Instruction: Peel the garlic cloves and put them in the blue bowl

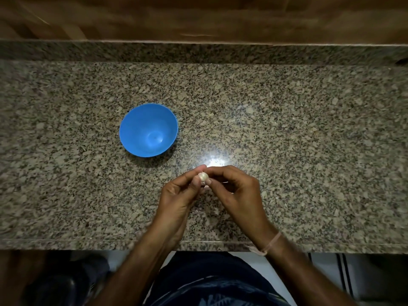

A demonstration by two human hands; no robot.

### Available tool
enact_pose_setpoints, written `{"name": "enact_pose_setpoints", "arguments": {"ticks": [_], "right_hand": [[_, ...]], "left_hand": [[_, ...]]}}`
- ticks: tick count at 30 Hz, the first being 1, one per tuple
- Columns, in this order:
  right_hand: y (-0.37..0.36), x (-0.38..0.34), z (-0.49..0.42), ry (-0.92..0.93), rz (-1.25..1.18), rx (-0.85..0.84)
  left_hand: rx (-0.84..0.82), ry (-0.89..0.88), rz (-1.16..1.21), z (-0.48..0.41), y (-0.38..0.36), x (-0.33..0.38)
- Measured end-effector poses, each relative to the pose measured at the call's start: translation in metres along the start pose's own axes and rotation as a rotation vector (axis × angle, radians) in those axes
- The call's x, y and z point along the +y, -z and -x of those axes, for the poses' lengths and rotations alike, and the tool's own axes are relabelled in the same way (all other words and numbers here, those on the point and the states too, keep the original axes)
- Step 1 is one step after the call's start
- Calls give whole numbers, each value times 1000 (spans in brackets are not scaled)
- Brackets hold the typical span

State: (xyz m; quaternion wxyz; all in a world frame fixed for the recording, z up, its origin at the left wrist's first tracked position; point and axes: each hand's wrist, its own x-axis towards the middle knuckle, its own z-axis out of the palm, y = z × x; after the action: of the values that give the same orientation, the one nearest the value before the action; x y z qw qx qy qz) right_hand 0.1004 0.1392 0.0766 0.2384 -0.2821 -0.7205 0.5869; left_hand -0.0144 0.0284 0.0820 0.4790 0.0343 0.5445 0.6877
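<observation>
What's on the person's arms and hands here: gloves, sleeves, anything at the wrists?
No gloves: the left hand and right hand are both bare. The forearms are bare too, with no sleeves in view. The only thing worn is a thin pale thread band tied round the right wrist, with a short loose end hanging off it. The left wrist shows nothing.

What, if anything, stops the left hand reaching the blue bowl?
Probably nothing, so yes: the left hand pinches the garlic clove with the right hand, but only bare counter lies between it and the blue bowl.
</observation>
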Motion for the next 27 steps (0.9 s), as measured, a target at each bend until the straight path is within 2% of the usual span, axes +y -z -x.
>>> {"name": "enact_pose_setpoints", "arguments": {"ticks": [5, 14, 27], "right_hand": [[15, 6, -3, 123, 159, -64], [33, 4, -1, 171, 185, -104], [38, 5, 8, 344, 535, -15]], "left_hand": [[58, -74, -65, 4, -12, -6], [108, -127, -107, 10, -33, -14], [192, -276, -446, 18, -56, -19]]}}
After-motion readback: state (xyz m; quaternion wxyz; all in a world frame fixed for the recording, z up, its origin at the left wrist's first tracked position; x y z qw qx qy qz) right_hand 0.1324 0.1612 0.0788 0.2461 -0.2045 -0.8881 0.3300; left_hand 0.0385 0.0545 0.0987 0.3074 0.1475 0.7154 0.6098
